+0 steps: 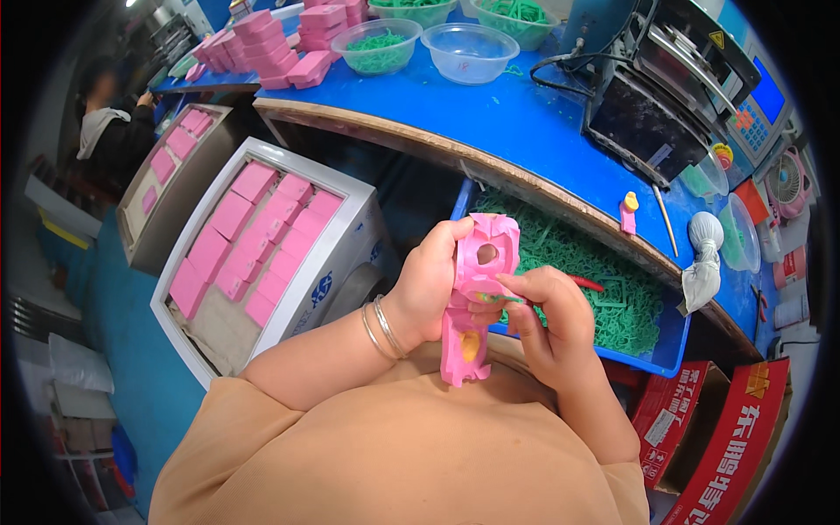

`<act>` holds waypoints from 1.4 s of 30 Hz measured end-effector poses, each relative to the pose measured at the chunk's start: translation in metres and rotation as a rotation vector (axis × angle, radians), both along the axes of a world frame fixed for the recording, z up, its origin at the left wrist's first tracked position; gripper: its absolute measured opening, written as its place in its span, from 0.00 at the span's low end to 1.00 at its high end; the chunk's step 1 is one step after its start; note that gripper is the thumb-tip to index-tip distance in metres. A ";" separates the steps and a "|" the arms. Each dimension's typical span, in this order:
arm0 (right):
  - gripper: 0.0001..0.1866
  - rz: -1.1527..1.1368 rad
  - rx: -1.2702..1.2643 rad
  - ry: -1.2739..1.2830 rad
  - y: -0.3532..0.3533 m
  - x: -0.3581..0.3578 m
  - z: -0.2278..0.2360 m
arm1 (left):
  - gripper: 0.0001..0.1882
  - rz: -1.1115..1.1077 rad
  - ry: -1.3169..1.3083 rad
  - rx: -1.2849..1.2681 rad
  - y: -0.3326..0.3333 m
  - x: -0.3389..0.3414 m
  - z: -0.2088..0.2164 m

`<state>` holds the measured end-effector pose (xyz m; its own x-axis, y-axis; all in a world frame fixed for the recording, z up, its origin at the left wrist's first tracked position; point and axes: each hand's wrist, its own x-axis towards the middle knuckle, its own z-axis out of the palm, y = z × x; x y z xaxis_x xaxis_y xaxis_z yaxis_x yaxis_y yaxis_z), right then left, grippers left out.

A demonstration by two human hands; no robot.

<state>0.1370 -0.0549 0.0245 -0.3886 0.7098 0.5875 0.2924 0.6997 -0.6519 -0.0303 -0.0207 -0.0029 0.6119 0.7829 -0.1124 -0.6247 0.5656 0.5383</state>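
Note:
My left hand (427,284), with two bangles at its wrist, grips an opened pink mould (473,284) upright in front of my chest. The mould's upper part has a round hole, and a yellow patch shows in its lower part. My right hand (553,319) is closed in a pinch at the mould's right side. Between its thumb and fingers a thin green strip (506,298) shows, touching or very close to the mould. The fingers partly hide where the strip meets the pink surface.
A blue tray (672,357) of green scraps lies beyond my hands, below the blue bench (394,96). A machine (643,105) stands at right. Pink blocks fill a white-framed case (262,153) at left. Red cartons (731,446) are at lower right. Another person (109,131) is far left.

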 end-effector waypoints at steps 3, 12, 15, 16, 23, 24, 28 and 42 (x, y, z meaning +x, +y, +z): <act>0.09 -0.011 -0.110 0.064 -0.001 0.002 -0.009 | 0.25 0.014 -0.033 -0.061 -0.003 0.006 0.008; 0.13 0.184 -1.048 1.097 0.002 -0.015 -0.022 | 0.29 0.002 0.029 -0.073 0.002 0.012 0.011; 0.11 0.284 -1.294 1.170 0.004 -0.004 -0.031 | 0.28 0.023 -0.044 -0.139 0.004 0.011 0.006; 0.11 0.148 -1.228 1.045 0.002 -0.003 -0.038 | 0.28 0.035 -0.089 -0.184 0.005 0.012 0.007; 0.09 -0.141 -0.390 0.407 0.006 -0.007 -0.014 | 0.25 0.109 0.266 0.038 -0.002 0.014 0.001; 0.07 -0.172 -0.186 0.115 0.007 -0.005 -0.011 | 0.24 0.142 0.335 0.084 -0.003 0.015 0.000; 0.07 -0.154 -0.312 0.177 0.013 0.003 -0.012 | 0.22 0.072 0.364 0.244 -0.006 0.012 -0.002; 0.11 -0.229 0.465 -0.311 -0.013 -0.007 0.020 | 0.39 0.157 0.737 0.905 -0.010 0.011 0.008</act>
<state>0.1301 -0.0681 0.0447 -0.4592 0.4921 0.7396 0.5974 0.7872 -0.1528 -0.0197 -0.0312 0.0052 0.5210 0.8201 0.2368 -0.0237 -0.2634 0.9644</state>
